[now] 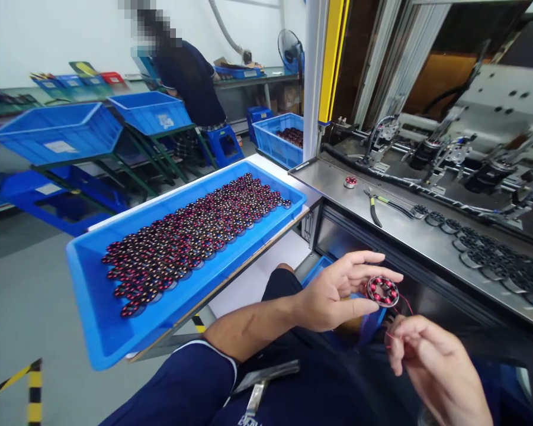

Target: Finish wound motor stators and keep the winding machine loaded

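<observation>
A round stator wound with red wire [382, 291] is held between the thumb and fingers of my left hand [337, 291], above my lap. Thin red wire [406, 302] runs from it down to my right hand [430, 355], whose thumb and fingertips are pinched on the wire. On my left a long blue tray [82, 319] holds rows of wound stators [190, 236]. Another red-wound stator [350, 182] sits on the metal bench, beside pliers with green and black handles [377, 207].
The metal bench [333, 195] carries many dark stator cores [475, 248] at the right, in front of a winding machine [448, 148]. Blue crates [57, 133] stand on racks at the back left. A person [190, 83] is near the back table.
</observation>
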### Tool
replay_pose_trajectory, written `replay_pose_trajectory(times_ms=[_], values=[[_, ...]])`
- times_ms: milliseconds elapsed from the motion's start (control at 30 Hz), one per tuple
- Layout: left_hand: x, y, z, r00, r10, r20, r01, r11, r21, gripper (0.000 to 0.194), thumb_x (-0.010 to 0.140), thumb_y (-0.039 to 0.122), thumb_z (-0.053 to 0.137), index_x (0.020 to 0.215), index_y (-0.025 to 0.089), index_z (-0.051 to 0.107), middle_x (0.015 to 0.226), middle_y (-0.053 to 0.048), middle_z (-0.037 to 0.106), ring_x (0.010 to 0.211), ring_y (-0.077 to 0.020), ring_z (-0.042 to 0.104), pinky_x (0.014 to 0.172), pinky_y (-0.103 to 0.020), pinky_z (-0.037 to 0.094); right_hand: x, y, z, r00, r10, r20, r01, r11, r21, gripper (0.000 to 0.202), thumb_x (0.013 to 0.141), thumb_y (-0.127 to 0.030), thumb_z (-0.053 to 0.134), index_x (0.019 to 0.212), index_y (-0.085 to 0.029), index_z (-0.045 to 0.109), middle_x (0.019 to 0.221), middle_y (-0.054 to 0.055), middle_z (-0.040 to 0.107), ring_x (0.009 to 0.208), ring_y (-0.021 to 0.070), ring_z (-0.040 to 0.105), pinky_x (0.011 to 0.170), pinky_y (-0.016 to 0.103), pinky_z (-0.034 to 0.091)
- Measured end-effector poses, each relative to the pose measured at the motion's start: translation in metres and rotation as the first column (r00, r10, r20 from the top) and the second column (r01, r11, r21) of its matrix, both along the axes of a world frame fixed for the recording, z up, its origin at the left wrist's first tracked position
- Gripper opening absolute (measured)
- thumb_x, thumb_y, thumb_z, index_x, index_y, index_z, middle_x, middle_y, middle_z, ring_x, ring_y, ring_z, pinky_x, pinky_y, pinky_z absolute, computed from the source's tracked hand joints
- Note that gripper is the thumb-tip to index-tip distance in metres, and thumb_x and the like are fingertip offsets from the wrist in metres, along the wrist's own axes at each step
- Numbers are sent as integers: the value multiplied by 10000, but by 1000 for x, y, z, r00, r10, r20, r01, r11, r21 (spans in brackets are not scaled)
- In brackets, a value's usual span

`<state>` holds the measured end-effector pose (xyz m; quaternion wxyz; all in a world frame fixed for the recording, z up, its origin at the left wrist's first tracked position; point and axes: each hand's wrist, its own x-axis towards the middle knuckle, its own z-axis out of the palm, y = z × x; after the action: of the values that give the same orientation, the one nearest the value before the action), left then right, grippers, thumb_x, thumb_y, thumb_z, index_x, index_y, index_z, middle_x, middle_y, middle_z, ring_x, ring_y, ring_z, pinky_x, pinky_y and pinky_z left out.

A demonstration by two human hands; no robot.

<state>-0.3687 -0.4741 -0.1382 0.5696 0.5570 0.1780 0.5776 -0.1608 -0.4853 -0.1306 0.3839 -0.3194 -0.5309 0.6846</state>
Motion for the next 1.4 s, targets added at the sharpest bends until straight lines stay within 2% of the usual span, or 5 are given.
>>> replay_pose_trajectory(times_ms=[367,800,967,1167,1400], values=[[5,-2,-10,1000,13,-8,-14,1000,-18,887,608,79,903,1376,254,493,1132,-61,656,878,-118,693,817,-234,569,-7,3,12,996,19,87,-17,999,-29,386,933,-399,626,618,-179,591,558,19,524,560,127,464,553,254,385],[14,-1,0,992,-66,105,111,856,-505,613,629,218,917,1193,124,695,1157,-163,749,853,-154,750,853,-285,596,-5,-6,-19,936,-179,304,108,966,234,382,936,-432,633,639,-195,592,574,4,542,559,134,505,544,244,418],[16,-7,-1,931,261,-254,-281,959,-45,478,734,272,841,1164,112,708,1094,-151,769,979,-215,750,898,-314,604,-9,-5,-12,883,-371,286,203,854,479,157,912,-341,677,814,-219,670,731,21,635,677,154,603,634,243,493],[15,-12,1,755,555,-349,-379,804,458,492,809,235,759,1270,126,625,1153,-136,765,1022,-205,755,938,-265,601,-18,-7,-3,894,-423,151,279,786,552,121,886,-272,712,856,-237,601,862,37,613,820,176,590,727,275,506],[16,-11,0,989,66,-135,-97,967,-236,499,751,255,821,1201,98,671,999,-146,777,869,-198,764,828,-292,620,-26,-13,-16,842,-527,115,456,809,372,169,971,-310,609,827,-227,577,825,26,584,759,148,569,672,254,460]])
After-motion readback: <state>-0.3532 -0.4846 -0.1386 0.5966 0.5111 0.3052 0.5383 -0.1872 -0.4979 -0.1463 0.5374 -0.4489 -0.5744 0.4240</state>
